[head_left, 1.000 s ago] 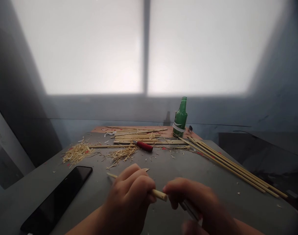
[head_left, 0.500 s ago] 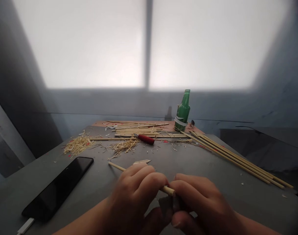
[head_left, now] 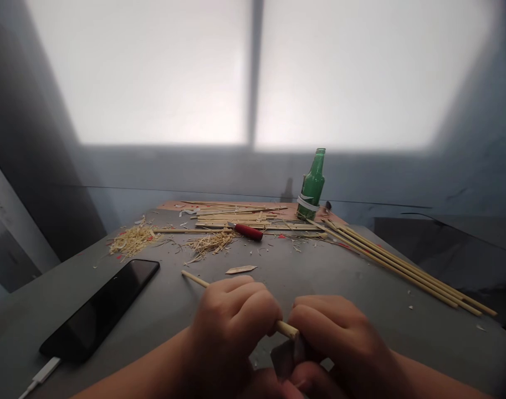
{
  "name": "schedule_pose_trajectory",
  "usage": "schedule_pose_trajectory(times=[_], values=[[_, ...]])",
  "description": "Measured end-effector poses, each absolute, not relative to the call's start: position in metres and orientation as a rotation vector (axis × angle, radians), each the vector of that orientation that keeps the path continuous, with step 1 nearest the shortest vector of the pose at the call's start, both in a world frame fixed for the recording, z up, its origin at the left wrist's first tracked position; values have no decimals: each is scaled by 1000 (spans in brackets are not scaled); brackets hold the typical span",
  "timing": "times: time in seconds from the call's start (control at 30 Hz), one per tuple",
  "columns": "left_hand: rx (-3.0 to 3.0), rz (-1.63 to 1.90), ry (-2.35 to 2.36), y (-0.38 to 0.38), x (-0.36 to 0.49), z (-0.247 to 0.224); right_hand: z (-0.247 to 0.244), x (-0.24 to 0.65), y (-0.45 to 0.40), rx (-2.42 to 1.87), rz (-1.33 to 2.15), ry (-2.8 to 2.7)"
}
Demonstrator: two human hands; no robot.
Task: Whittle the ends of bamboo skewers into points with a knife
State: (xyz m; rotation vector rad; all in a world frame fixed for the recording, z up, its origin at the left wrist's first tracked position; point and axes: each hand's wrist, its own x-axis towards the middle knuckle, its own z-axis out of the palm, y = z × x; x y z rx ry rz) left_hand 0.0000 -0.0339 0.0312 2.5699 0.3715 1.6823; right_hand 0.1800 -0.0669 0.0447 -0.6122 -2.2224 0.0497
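Note:
Closed around a thin bamboo stick (head_left: 287, 330), my left hand (head_left: 236, 313) has one cut end poking out toward my right hand (head_left: 340, 335). The other end of the stick slants away past the knuckles, over the table. My right hand is curled round a flat grey blade (head_left: 282, 357), whose edge meets the stick's near end from below. Fingers hide most of the blade and any handle. A pale, pointed sliver (head_left: 241, 270) lies on the table just beyond my left hand.
A black phone (head_left: 103, 307) with a white cable lies at left. Farther back are shavings (head_left: 134, 241), a red-handled knife (head_left: 248, 231) and several cut sticks (head_left: 231, 219). A green bottle (head_left: 311, 191) stands at the back. Long bamboo sticks (head_left: 406, 269) stretch along the right edge.
My left hand has shifted slightly left, and a little more of the stick's cut end shows between the hands. The pointed sliver is now uncovered. The view has tilted slightly.

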Motion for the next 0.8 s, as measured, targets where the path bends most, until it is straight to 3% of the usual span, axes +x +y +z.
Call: schedule_pose_trajectory(times=[0.8], values=[[2572,1696,382,-42,2,38,56,178,-70,-605,-48,-2186]])
